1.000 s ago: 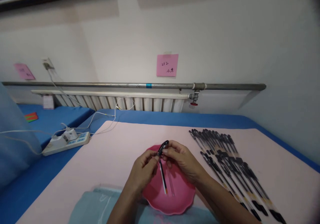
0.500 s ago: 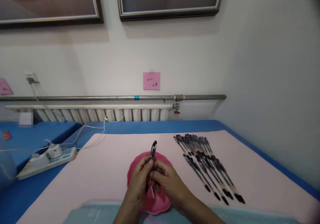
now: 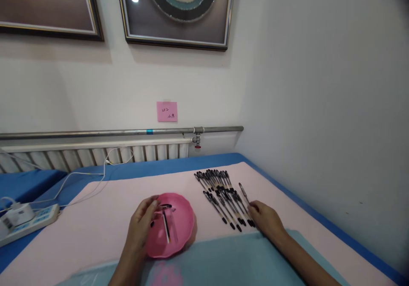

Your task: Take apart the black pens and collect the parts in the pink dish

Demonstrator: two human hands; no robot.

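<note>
My right hand (image 3: 266, 220) is closed on a black-capped pen (image 3: 243, 192), which points up and away from it. That pen lies just right of the spread pens (image 3: 228, 203), which form two rough rows with clear barrels and black ends. My left hand (image 3: 140, 222) is at the left side of the pink plate (image 3: 185, 230), thumb and fingers curled together over its rim. What they pinch, if anything, is hidden. Inside the plate lie a thin ink refill (image 3: 166, 226), a clear pen barrel (image 3: 173, 226) and a black cap (image 3: 165, 206).
Pale pink sheeting (image 3: 105, 218) covers the blue table (image 3: 153, 166). A light blue cloth (image 3: 236, 260) lies along the near edge. On the left sits a white power strip (image 3: 41, 220) with plugs and cables. A radiator (image 3: 143, 153) and the wall stand behind.
My hands have separated from over the plate. The right one has carried a pen rightward beside the rows, while the left has moved to the plate's left side. The view has turned right.
</note>
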